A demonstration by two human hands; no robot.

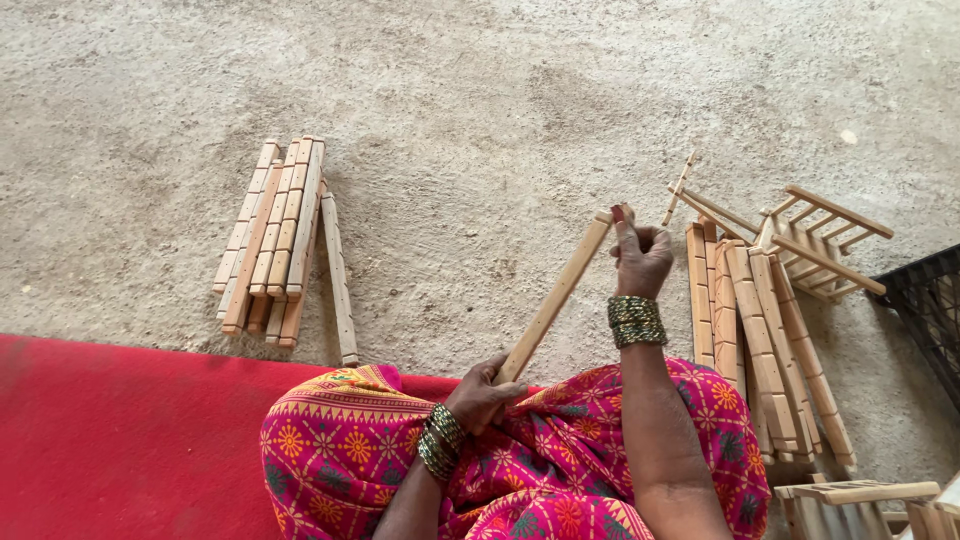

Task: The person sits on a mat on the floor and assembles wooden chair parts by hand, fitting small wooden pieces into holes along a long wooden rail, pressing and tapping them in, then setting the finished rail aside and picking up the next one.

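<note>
Head view. A person sits on a red mat [120, 440] at the edge of a rough concrete floor [480, 90], lap covered by pink patterned cloth [560, 460].

Landmark: the long pale wooden slat [556, 298], held slanting above the lap.

- Left hand [480, 395] at the slat's lower end, grip closed around it, fingers wrapped over the wood.
- Right hand [640, 255] at the slat's upper end, fingers curled together, pinching at or just beside the tip. Whether a small peg sits between the fingers is too small to tell.
- Left of the slat, well apart on the floor: a stacked bundle of similar drilled wooden slats [272, 235], one lying loose at its right edge.
- Right of the slat, near: a second row of flat wooden slats [765, 335], laid side by side.
- Beyond that row: a small assembled wooden rack frame [820, 240]; a dark crate [930, 300] at the far right edge.

Judgement: the step looks like working on the slat's upper end, fitting or checking it. The next move likely calls for a steady left hold and fine fingertip work on the right.
</note>
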